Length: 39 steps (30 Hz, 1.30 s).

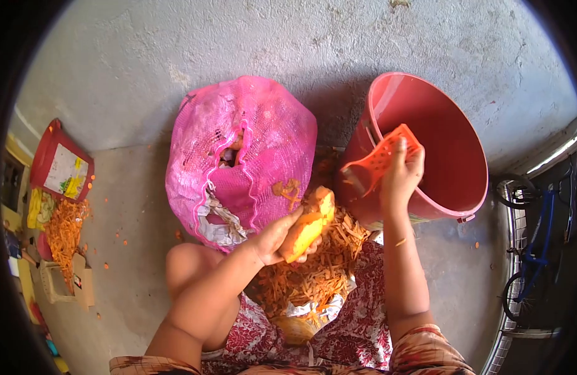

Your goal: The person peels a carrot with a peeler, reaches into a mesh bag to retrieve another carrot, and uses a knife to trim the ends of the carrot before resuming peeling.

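Note:
My left hand (277, 242) is closed around a thick, partly peeled orange root vegetable (305, 234), its cut side a brighter yellow-orange. In my right hand (403, 167) is an orange plastic peeler (385, 157) with holes through it, held apart from the vegetable and overlapping the near rim of a red bucket (454, 134). Below my left hand, a heap of orange peelings (301, 282) lies between my legs, partly on white plastic. A pink mesh sack (279, 115) stands beyond my left hand, its opening partly showing what is inside.
Against the far wall (301, 37) stand the sack and bucket. To the left are another red bucket (58, 164), a second pile of peelings (66, 234) and a cardboard box (82, 281). Orange bits dot the floor. A blue bicycle (538, 240) is at the right.

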Each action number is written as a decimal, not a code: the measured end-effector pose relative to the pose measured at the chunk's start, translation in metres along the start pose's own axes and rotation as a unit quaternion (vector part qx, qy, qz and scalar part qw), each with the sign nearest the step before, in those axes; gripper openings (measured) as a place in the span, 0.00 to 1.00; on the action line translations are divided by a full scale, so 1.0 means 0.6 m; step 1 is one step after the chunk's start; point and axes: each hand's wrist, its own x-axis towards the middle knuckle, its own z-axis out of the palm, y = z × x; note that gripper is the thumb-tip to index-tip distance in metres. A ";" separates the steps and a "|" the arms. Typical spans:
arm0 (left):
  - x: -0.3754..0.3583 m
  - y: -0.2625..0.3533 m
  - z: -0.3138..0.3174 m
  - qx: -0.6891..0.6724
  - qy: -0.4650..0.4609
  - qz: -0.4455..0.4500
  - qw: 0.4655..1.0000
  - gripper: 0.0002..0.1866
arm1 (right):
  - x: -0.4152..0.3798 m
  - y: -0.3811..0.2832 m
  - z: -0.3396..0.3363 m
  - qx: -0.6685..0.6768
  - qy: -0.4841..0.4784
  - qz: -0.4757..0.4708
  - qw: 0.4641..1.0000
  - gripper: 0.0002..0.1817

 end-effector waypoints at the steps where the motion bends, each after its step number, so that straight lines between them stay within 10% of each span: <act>1: 0.007 0.001 -0.014 0.003 -0.009 0.010 1.000 0.24 | -0.022 -0.032 0.009 0.001 -0.039 -0.009 0.999 0.07; 6: 0.008 0.008 -0.006 -0.019 0.000 0.022 1.000 0.23 | -0.121 -0.069 0.036 0.018 -0.222 0.054 0.973 0.08; 13: 0.002 0.003 0.000 -0.012 -0.040 -0.046 0.998 0.21 | -0.033 0.008 0.032 -0.067 0.018 -0.119 0.990 0.09; 16: -0.013 -0.009 0.008 0.066 -0.053 -0.015 0.996 0.23 | 0.017 0.002 0.002 0.027 0.041 0.090 0.995 0.10; 20: 0.011 -0.001 -0.013 0.056 0.066 0.079 0.993 0.24 | -0.040 -0.031 0.025 0.073 -0.070 0.020 0.995 0.08; 27: 0.016 0.003 -0.020 -0.020 0.005 0.062 0.998 0.22 | -0.073 -0.029 0.038 0.101 -0.173 0.149 0.968 0.12; 39: 0.016 0.013 -0.004 -0.117 0.044 0.153 0.980 0.16 | -0.143 -0.062 0.038 0.138 -0.292 0.010 0.947 0.20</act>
